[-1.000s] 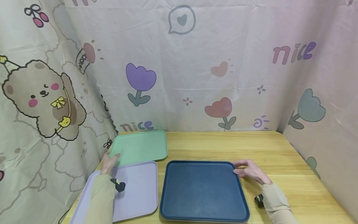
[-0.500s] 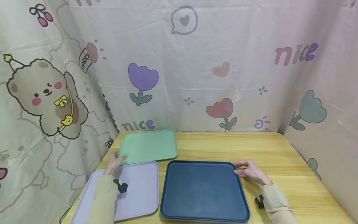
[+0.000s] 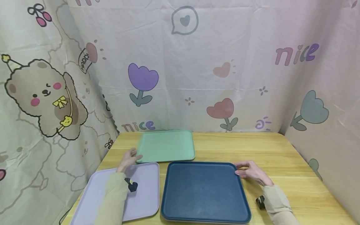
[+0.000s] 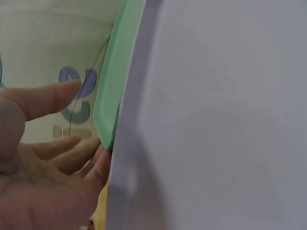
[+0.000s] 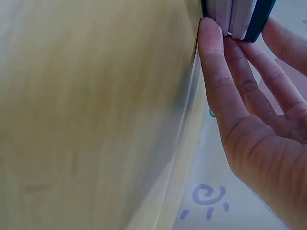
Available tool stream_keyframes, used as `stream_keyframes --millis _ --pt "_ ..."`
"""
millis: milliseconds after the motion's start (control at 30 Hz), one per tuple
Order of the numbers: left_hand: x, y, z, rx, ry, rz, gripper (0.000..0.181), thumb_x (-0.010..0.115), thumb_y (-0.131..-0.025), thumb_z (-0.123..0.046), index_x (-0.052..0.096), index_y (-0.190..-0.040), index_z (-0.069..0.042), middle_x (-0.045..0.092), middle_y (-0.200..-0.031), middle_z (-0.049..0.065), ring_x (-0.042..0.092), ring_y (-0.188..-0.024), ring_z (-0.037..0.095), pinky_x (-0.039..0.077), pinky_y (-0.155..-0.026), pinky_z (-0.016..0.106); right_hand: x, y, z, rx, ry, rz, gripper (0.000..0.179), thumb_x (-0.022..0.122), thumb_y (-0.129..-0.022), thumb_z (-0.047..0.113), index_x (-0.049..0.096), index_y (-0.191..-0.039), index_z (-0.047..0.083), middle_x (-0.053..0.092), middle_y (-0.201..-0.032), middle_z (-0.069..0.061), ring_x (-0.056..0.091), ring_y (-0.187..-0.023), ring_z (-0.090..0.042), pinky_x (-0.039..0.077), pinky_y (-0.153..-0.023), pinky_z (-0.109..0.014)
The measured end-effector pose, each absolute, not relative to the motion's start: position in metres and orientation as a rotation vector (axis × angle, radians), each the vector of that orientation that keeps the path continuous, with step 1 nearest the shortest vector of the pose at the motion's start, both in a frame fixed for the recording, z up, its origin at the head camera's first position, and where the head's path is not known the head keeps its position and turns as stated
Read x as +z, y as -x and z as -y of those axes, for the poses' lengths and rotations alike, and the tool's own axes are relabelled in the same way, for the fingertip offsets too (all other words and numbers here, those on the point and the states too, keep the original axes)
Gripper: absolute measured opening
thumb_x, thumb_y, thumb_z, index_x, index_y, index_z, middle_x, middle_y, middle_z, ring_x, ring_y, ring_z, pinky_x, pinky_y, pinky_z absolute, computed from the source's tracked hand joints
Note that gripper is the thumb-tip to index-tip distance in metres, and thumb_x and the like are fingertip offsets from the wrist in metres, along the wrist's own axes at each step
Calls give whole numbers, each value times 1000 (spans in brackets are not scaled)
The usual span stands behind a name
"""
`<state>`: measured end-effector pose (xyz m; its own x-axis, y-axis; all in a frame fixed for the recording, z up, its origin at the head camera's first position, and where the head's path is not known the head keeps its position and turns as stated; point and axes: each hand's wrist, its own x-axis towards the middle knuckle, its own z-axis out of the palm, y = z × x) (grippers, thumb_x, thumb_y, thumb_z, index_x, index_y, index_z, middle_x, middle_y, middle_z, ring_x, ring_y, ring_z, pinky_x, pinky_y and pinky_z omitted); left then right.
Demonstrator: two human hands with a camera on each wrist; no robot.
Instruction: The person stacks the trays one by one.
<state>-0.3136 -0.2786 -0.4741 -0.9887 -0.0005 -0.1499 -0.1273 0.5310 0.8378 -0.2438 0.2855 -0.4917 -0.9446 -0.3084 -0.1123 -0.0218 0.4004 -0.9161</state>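
In the head view, my left hand [image 3: 129, 159] is at the near left corner of a mint-green tray [image 3: 166, 147] at the back of the table. The left wrist view shows the fingertips touching the green tray's edge, the thumb raised clear of it. My left forearm passes above a lilac tray [image 3: 143, 190], hiding part of it. My right hand [image 3: 251, 172] rests its fingertips and thumb against the far right corner of a dark blue tray [image 3: 205, 190]. Seen from the right wrist, that blue tray tops a stack with lilac tray edges [image 5: 235, 17] below it.
All the trays lie on a light wooden table [image 3: 295, 187]. Printed curtains [image 3: 180, 65] hang along its back and both sides. Bare wood shows to the right of the green tray and beyond the blue one.
The green tray has slid to the right along the back of the table, my left hand moving with it at its left edge. My right hand and the blue tray have stayed put.
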Motion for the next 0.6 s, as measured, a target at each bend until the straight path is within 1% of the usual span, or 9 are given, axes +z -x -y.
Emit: stream_keyframes --millis 300,467,600 --pt "-475 319 243 1488 -103 -2570 69 55 -102 -11 18 -151 18 31 -153 41 35 -143 53 36 -119 59 -492 243 -285 -1565 281 -2378 51 70 -92 7 52 -132 -18 61 -123 -36 71 -91 -14 63 -79 -29" --pt "-479 323 224 1505 -158 -2551 66 55 -101 -11 21 -151 18 36 -151 40 37 -142 52 38 -118 58 -492 243 -285 -1566 272 -2383 51 70 -92 7 52 -132 -18 61 -123 -36 71 -91 -15 63 -78 -29" --pt "-481 326 207 1521 -189 -2533 61 53 -102 -9 25 -149 18 39 -150 39 39 -141 52 39 -117 58 -491 242 -286 -1570 278 -2384 51 70 -91 7 53 -131 -18 61 -122 -35 71 -90 -13 63 -78 -27"
